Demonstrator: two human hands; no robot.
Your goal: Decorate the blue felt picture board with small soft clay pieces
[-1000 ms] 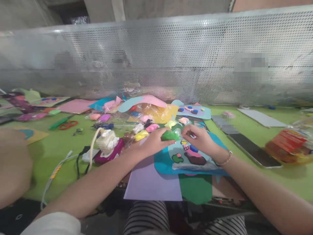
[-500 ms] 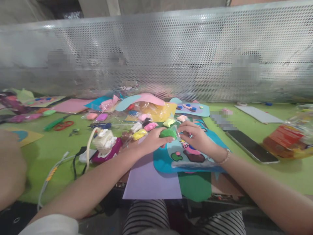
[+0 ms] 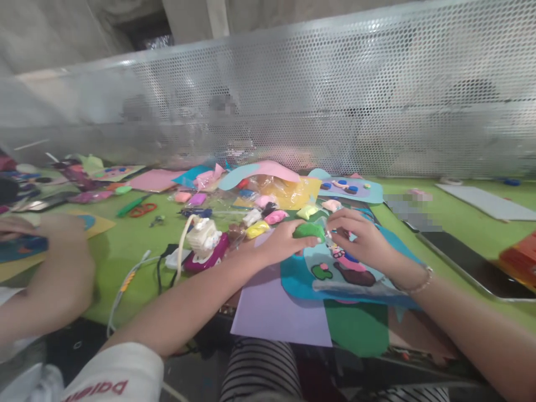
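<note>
The left hand (image 3: 281, 245) had its fingers curled shut around the green clay (image 3: 309, 230), holding it just above the blue board (image 3: 335, 276), apparently to steady it; the right hand (image 3: 364, 240) pinched the lump's right end, thumb and fingertips closed, with other clay pieces (image 3: 268, 218) lying just behind

Place: craft workshop bench | 12 o'clock: perforated grey metal screen (image 3: 335, 111), bagged lumps of coloured modelling clay (image 3: 268, 216) | 10 o'clock: red-handled scissors (image 3: 142, 210), pink foam sheet (image 3: 154, 180) | base: lime-green tabletop (image 3: 125, 248)
</note>
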